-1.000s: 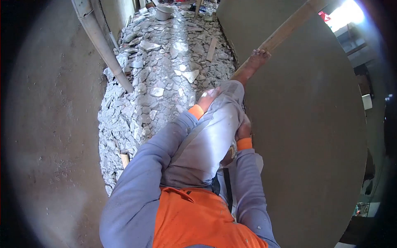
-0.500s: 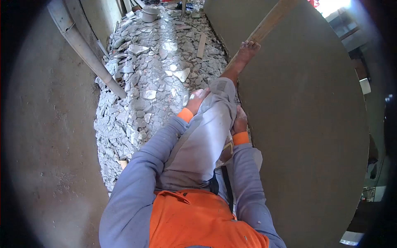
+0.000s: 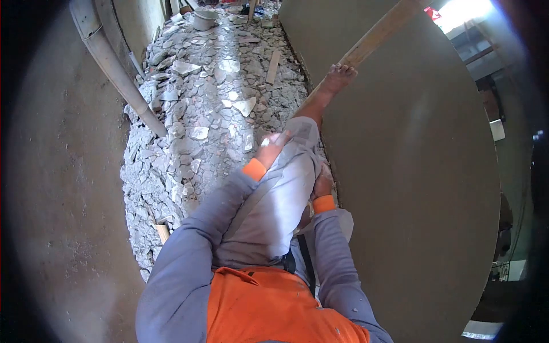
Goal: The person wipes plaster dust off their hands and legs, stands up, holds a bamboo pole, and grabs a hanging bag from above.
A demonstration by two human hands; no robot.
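Note:
My left hand [image 3: 271, 151] grips the grey trouser leg [image 3: 277, 194] on its left side, just below the knee, with the fingers closed on the cloth. On the other side, my right hand [image 3: 323, 182] is closed against the same trouser leg, its fingers partly hidden behind the fabric. The leg is raised and stretched forward. Beyond the cuff, the bare foot [image 3: 337, 79] rests with its toes against a slanting wooden beam [image 3: 377, 35].
Broken rubble [image 3: 211, 114] covers the floor between two plastered walls. A bamboo pole [image 3: 117, 74] leans at the left. Farther off stand a grey bucket [image 3: 205, 20] and a loose wooden strip [image 3: 273, 67]. The right-hand wall [image 3: 417, 171] is close beside the leg.
My view has shifted slightly, so the leg, foot and both hands sit a little lower and further left in the picture. Both hands keep hold of the trouser leg.

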